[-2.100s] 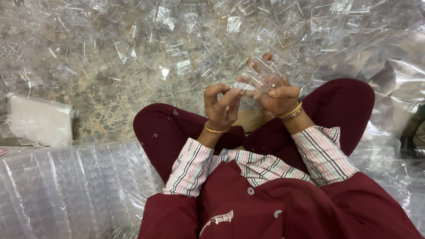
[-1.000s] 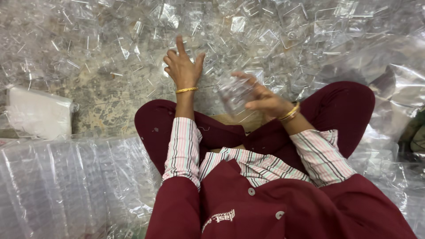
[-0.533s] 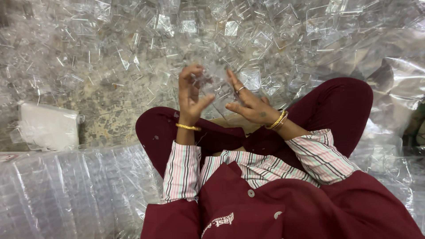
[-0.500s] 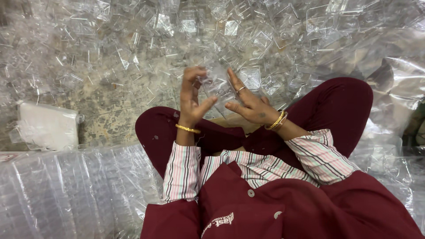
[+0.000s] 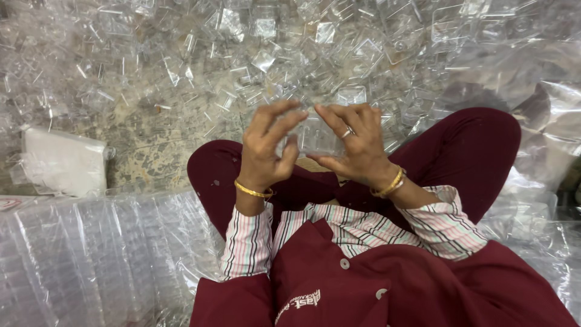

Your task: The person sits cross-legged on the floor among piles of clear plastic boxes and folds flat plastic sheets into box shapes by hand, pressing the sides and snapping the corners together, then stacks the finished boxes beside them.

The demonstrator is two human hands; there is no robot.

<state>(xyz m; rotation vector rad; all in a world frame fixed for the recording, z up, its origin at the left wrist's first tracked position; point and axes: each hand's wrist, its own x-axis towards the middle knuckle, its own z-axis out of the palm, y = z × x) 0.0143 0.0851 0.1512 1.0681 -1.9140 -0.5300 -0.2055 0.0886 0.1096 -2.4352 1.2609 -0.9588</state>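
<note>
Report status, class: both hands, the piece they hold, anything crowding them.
Left hand and right hand both pinch one clear plastic box above the lap. Loose clear plastic boxes litter the floor ahead. Nothing between the hands.

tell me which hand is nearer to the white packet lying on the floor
Left. The left hand is raised over the lap, on the same side as the white packet, with bare floor between. The right hand is farther off, beyond the clear plastic box both hands hold.

Lighting: bright, even, diffuse; shadows faint. Glare: white glints across clear plastic pieces (image 5: 266, 54) on floor (image 5: 151, 151). Focus: sharp; edges slightly soft.
</note>
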